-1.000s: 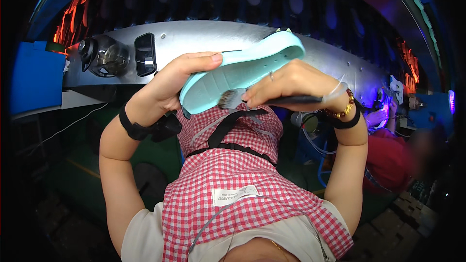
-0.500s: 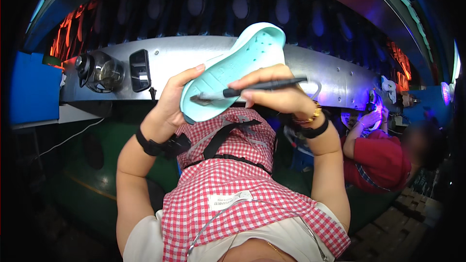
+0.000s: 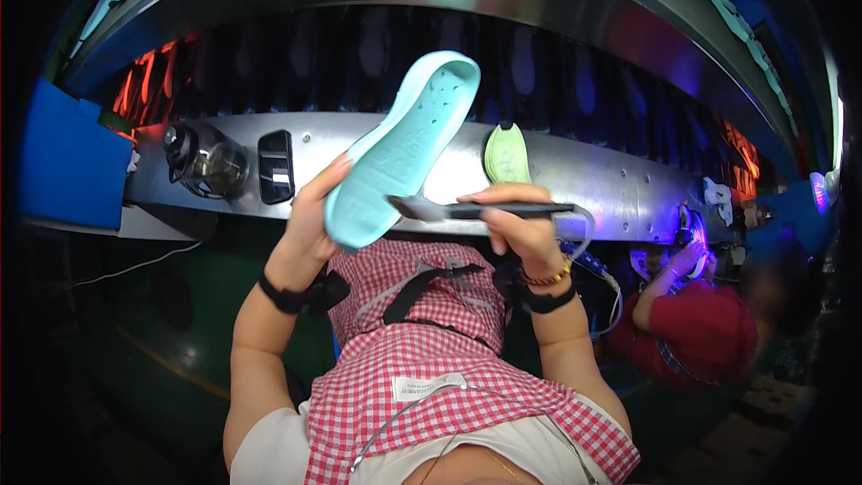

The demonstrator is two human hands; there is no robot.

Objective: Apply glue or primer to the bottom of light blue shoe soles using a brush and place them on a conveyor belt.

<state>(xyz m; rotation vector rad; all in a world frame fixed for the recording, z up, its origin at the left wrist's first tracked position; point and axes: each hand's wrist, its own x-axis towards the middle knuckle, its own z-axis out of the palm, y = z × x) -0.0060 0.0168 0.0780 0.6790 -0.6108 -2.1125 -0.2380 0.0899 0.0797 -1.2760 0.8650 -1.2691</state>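
Up in front of the person's chest, the left hand holds a pale turquoise shoe sole, its grip clenched around the lower, heel end with the thumb laid along the sole's near edge. The sole tilts up and to the right, its dimpled face turned toward the camera, and its toe end rises above the long metal rail behind it. The right hand is closed around the dark handle of a brush, which lies almost level and points left. The brush's grey head touches the sole near its lower right edge, just beside the left thumb.

Behind the hands, a small light green sole rests upright on the metal rail, just to the right of the turquoise one and apart from it. At the rail's left end sit a round glass-fronted lamp and a dark switch box. A blue panel stands farther left.

Each wrist carries a black band, and the right one also a gold bracelet. The person wears a red and white checked apron. At the lower right, another person in a red shirt works with raised hands near a violet light.
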